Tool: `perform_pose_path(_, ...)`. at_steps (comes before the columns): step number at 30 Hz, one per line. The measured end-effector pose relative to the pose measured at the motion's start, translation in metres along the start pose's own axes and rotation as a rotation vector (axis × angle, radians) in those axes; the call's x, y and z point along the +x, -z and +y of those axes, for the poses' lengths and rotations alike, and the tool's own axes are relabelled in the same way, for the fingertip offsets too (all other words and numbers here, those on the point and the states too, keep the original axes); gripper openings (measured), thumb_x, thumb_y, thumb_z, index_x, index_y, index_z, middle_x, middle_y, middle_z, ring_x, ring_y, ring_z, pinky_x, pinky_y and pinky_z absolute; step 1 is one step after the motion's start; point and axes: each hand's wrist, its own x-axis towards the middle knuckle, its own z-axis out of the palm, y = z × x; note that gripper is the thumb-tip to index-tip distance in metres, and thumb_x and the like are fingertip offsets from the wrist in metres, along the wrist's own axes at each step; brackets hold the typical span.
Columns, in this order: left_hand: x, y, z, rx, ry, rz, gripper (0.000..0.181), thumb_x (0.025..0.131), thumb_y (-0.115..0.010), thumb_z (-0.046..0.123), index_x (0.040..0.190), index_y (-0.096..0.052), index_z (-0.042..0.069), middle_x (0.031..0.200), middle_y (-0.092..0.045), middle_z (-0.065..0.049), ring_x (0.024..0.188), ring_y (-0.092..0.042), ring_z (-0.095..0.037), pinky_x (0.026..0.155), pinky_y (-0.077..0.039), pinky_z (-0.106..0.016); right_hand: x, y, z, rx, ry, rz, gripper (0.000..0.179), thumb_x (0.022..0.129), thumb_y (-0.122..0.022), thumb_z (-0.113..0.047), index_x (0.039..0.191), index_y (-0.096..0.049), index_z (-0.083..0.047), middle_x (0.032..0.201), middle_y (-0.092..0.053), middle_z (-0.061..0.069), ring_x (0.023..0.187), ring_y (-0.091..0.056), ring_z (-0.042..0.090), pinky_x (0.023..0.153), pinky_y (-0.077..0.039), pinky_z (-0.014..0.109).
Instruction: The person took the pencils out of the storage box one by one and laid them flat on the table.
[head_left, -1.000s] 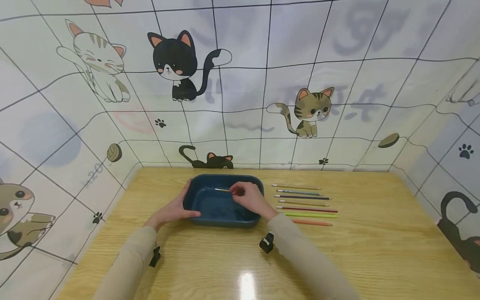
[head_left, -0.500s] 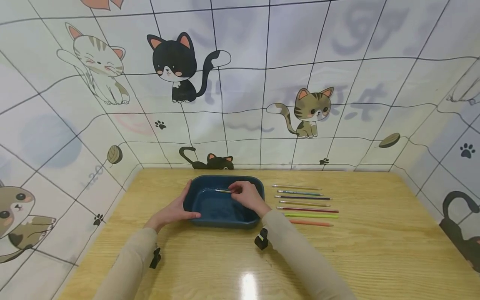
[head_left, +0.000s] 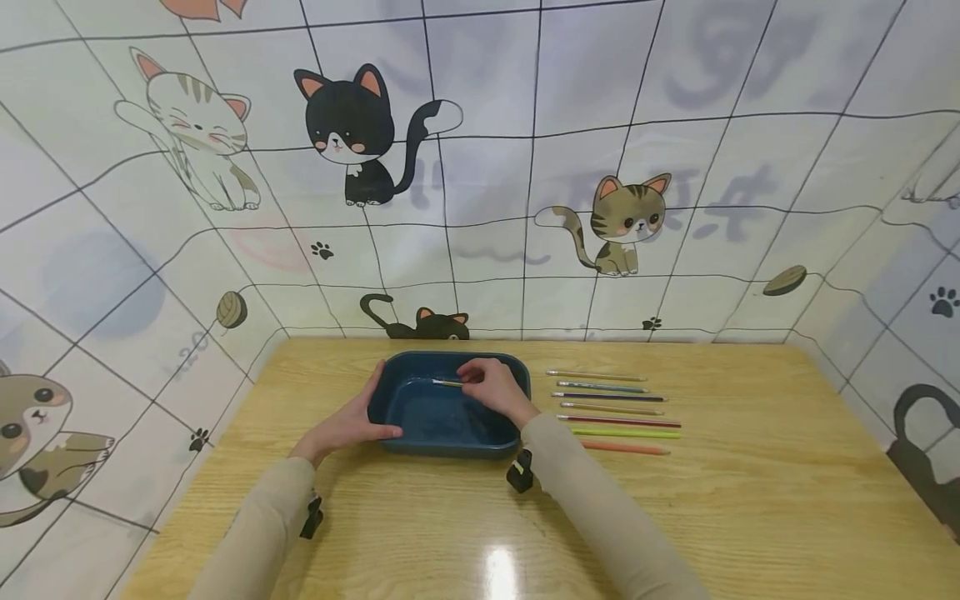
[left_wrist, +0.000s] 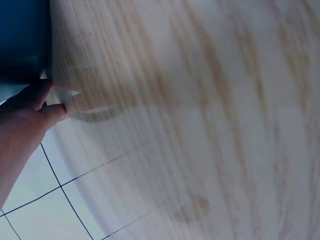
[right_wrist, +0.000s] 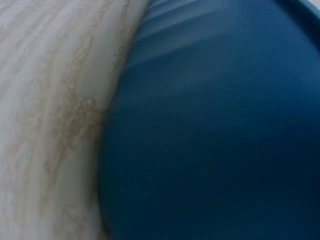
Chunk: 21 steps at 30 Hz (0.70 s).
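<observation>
A dark blue rectangular tub (head_left: 427,418) stands on the wooden table. My left hand (head_left: 351,423) holds its left side, thumb over the front left rim and fingers along the outer wall. The left wrist view shows part of that hand (left_wrist: 25,117) against the blue wall. Reaching over the right rim, my right hand (head_left: 495,388) pinches a thin pencil (head_left: 447,383) inside the tub. The pencil's pale end points left; its other end is hidden by the fingers. Only the tub's outer wall (right_wrist: 210,130) and tabletop fill the right wrist view.
Right of the tub lie several pencils in a loose column, among them a dark blue one (head_left: 611,397), a yellow-green one (head_left: 626,432) and an orange one (head_left: 626,447). The right sleeve (head_left: 600,500) covers some of their left ends. A cat-patterned sheet (head_left: 487,242) hangs behind the table.
My right wrist and forearm have shifted slightly left. The fingers stay on the pencil inside the tub, and the left hand keeps its hold.
</observation>
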Motion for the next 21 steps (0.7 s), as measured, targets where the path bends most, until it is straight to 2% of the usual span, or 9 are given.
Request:
perform_pose_path(5,0.0008,-0.0005,-0.0013,-0.009,0.0,-0.001,0.121,0.078,-0.081,0.032,0.155,0.012,0.021,0.16,0.011,-0.012,0.144,0.003,-0.036,0.11,-0.009,-0.06,0.0024,-0.0022,0.0053,0.01,0.004,-0.024,0.024,0.087,-0.065,-0.001,0.111,-0.068,0.003,0.102,-0.068,0.013,0.094,-0.064,0.027,0.078,-0.052,0.036)
perform_pose_path(12,0.0005,-0.0004,0.0,-0.015,-0.005,-0.006,0.121,0.078,-0.082,0.026,0.155,0.011,0.023,0.16,0.01,-0.013,0.144,0.004,-0.037,0.11,-0.009,-0.061,0.0065,-0.0039,0.0094,-0.012,-0.021,-0.047,0.027,0.087,-0.067,-0.002,0.114,-0.068,-0.001,0.11,-0.067,0.012,0.104,-0.061,0.028,0.086,-0.049,0.039)
perform_pose_path(18,0.0004,-0.0003,0.0025,-0.029,-0.009,-0.003,0.121,0.078,-0.082,0.024,0.155,0.011,0.021,0.16,0.01,-0.014,0.144,0.003,-0.037,0.11,-0.009,-0.06,0.0077,-0.0042,0.0107,-0.034,-0.039,-0.112,0.036,0.085,-0.069,-0.001,0.121,-0.064,0.0,0.12,-0.063,0.014,0.114,-0.057,0.03,0.092,-0.046,0.041)
perform_pose_path(21,0.0004,-0.0004,0.0025,-0.034,-0.009,-0.001,0.121,0.078,-0.082,0.024,0.155,0.011,0.021,0.16,0.01,-0.013,0.144,0.003,-0.037,0.11,-0.009,-0.06,0.0076,-0.0046,0.0104,-0.046,-0.033,-0.145,0.039,0.085,-0.068,0.0,0.124,-0.062,0.0,0.12,-0.063,0.016,0.114,-0.057,0.03,0.091,-0.047,0.041)
